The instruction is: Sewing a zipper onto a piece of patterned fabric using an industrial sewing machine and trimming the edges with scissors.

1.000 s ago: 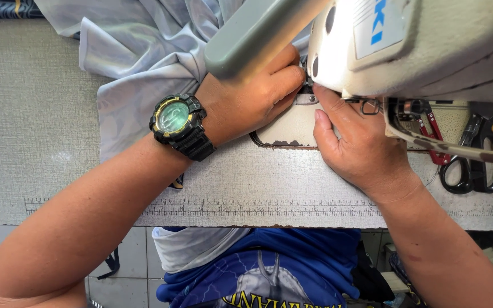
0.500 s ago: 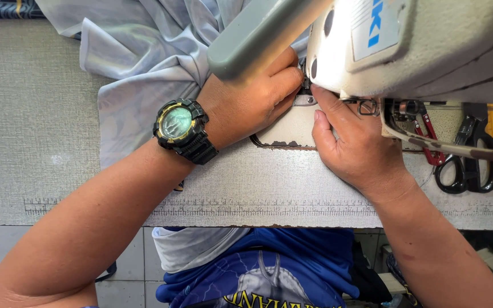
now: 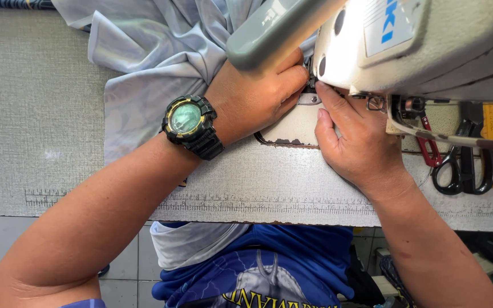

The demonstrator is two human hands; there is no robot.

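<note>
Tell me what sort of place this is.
Likely a sewing workshop: a sewing machine on a worktable with ruler markings, pale fabric under both hands, and scissors nearby.

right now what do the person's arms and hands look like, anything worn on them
Both forearms are bare, with no gloves on either hand. The left hand has a chunky black wristwatch at its wrist, with a round green face and a gold-toned ring around it. The right hand and its wrist carry nothing. A strip of blue sleeve shows at the left upper arm.

Grey textured sewing table [image 3: 35, 114] – pale grey fabric [image 3: 149, 63], black scissors [image 3: 463, 168], white sewing machine [image 3: 423, 45]
</note>
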